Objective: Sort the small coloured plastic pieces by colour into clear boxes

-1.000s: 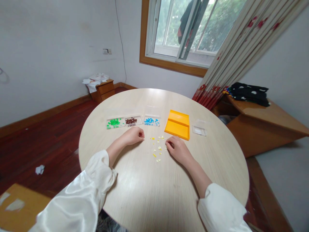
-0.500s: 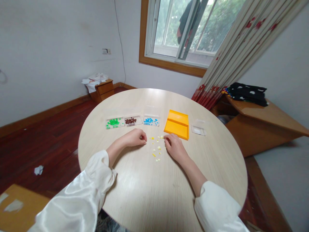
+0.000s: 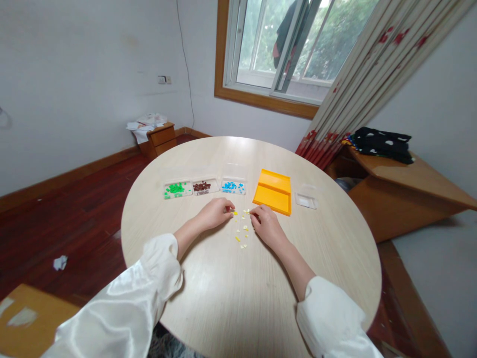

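Pieces (image 3: 245, 228) near orange case (image 3: 274, 199): likely light, stiff; pinch edges.
Left hand (image 3: 216, 213): fingers apart; right hand (image 3: 267, 226): we can't tell.

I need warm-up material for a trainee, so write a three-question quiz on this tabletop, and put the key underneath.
1. Multiple choice: which pieces are in the clear box between the green pieces and the blue pieces?
A) yellow
B) brown
C) white

2. True or false: the yellow case lies open.

3. In your own words: what lies scattered on the table between the left hand and the right hand?

Key:
1. B
2. True
3. Small loose pieces, some yellow and some paler
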Tool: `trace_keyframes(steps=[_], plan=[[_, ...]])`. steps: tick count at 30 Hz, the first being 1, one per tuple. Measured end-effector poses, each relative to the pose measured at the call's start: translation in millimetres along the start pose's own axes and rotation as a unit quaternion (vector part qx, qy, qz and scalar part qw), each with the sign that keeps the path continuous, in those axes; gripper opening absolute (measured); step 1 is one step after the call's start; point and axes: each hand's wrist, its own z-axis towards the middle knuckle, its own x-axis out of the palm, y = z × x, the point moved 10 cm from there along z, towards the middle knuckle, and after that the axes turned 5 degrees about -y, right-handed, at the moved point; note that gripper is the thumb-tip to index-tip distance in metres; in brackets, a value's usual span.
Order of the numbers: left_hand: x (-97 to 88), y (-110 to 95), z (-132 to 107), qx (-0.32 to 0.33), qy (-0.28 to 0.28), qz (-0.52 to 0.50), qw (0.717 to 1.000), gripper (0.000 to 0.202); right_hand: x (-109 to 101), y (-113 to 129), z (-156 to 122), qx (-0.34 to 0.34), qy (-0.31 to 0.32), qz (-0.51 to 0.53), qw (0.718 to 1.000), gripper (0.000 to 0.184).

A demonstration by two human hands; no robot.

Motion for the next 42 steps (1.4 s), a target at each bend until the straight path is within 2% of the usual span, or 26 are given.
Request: trace_keyframes(steps=[9, 25, 31, 42], plan=[[4.5, -1, 1, -0.001, -0.004, 0.047, 0.999, 0.019, -1, 0, 2, 0.012, 0.006, -0.011, 1.000, 0.013], [6.3, -4, 1, 0.000, 0.005, 0.027, 1.000, 0.023, -5, 7, 2, 0.001, -0.010, -0.030, 1.000, 0.013], [8.5, -9, 1, 0.024, 0.012, 0.055, 0.998, 0.018, -2, 4, 2, 0.011, 0.010, -0.015, 1.000, 0.011], [13.2, -10, 2, 0.013, 0.019, 0.065, 0.998, 0.022, -1, 6, 2, 0.011, 0.025, -0.033, 0.999, 0.011]])
